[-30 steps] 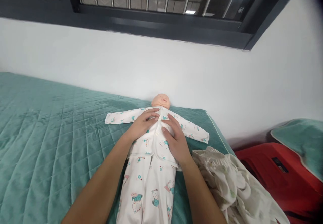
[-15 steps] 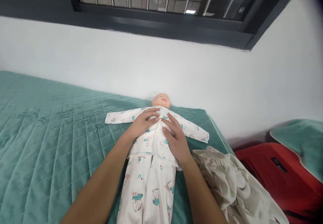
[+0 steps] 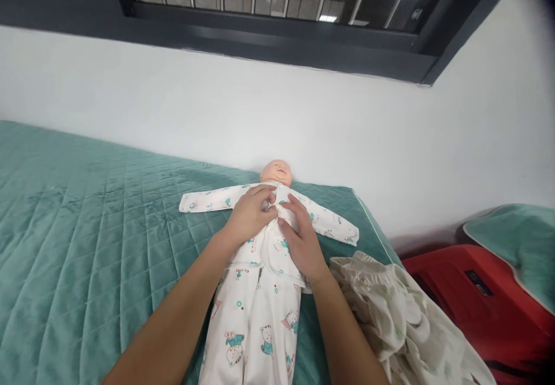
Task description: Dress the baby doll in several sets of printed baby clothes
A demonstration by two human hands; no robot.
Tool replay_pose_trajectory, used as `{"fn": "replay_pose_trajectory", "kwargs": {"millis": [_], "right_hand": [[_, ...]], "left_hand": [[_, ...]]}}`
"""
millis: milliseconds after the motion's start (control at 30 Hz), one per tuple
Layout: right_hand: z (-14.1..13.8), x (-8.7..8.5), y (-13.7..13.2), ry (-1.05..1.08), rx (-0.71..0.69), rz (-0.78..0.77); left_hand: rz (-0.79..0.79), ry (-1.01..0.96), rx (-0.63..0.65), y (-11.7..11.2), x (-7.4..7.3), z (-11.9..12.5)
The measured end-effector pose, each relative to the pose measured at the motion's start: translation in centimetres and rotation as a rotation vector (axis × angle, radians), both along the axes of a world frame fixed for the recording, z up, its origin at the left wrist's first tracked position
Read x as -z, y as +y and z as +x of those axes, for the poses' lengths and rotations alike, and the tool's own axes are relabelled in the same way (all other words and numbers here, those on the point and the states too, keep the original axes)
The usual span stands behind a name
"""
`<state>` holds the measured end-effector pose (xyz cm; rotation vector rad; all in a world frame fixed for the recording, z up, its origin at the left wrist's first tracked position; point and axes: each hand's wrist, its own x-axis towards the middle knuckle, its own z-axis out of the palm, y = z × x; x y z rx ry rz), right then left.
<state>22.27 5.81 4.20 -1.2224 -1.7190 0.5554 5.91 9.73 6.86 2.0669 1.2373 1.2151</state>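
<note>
A baby doll (image 3: 276,171) lies on its back, its head by the wall. It wears a white pajama top (image 3: 284,255) printed with small animals, and matching pajama pants (image 3: 255,327). My left hand (image 3: 251,213) is closed at the top's front opening, thumb and curled fingers pinching the fabric near the chest. Opposite it, my right hand (image 3: 301,237) rests on the other front edge, thumb and fingers apart and touching the cloth. A button (image 3: 271,229) shows just below the hands. The fingers partly hide the opening.
A green quilted cover (image 3: 108,246) spreads under the doll. Crumpled pale patterned clothing (image 3: 390,310) lies to the right. Beyond the bed edge sits a red case (image 3: 481,304) with green cloth (image 3: 520,240) over it. A white wall (image 3: 217,107) and dark window frame (image 3: 260,41) stand behind.
My left hand's fingers have curled from lying fairly flat to a pinch on the top's front edge. My right hand has hardly moved.
</note>
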Motion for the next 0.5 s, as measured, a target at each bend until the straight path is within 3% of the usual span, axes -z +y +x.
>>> {"fn": "replay_pose_trajectory", "kwargs": {"millis": [100,200,400,500], "right_hand": [[-0.1,0.2,0.0,0.040,0.018,-0.008],[0.1,0.2,0.0,0.052,0.009,-0.015],[0.7,0.1,0.1,0.118,-0.041,-0.099],[0.8,0.0,0.1,0.096,-0.046,-0.115]], "left_hand": [[0.078,0.043,-0.014,-0.2,0.1,0.0],[0.086,0.041,0.084,-0.5,0.2,-0.3],[-0.022,-0.074,0.164,-1.8,1.1,-2.0],[-0.070,-0.058,0.269,-2.4,1.7,-3.2]]}}
